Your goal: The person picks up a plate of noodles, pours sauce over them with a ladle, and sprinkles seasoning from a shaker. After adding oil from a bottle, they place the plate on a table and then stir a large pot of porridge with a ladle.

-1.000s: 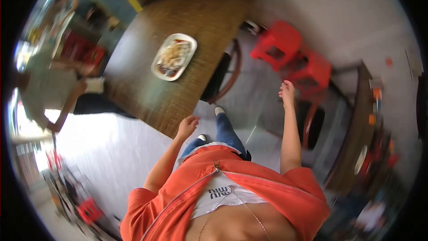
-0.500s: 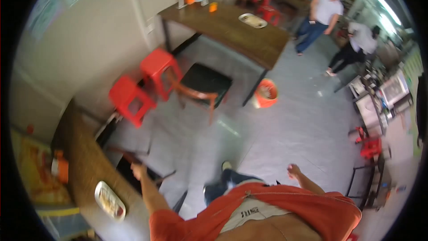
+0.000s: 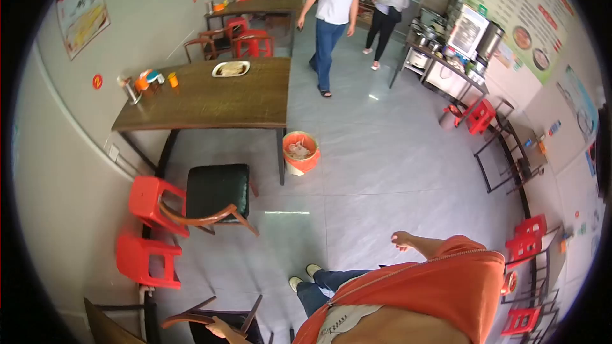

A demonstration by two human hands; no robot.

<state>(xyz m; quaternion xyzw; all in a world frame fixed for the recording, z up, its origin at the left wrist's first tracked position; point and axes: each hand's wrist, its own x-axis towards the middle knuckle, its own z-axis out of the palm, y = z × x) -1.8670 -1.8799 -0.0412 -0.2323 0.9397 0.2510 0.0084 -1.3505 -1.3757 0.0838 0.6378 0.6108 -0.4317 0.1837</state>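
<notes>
standing, right hand (image 3: pixel 401 240) loose and empty, left hand (image 3: pixel 220 329) at chair (image 3: pixel 233 318), grip unclear

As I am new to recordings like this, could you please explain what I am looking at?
Certainly. There is no machine here: a person works with two bare hands. The view comes from a camera worn on the head, looking forward and down, so the person's orange jacket fills the bottom. The left hand is at a wooden chair back; I cannot tell whether it grips it. The right hand is out over the floor and appears empty. On the large brown table at upper left sits a white plate with food, and a small orange cup among other things near the wall. An orange-lined bucket stands beside the table's leg.
</notes>
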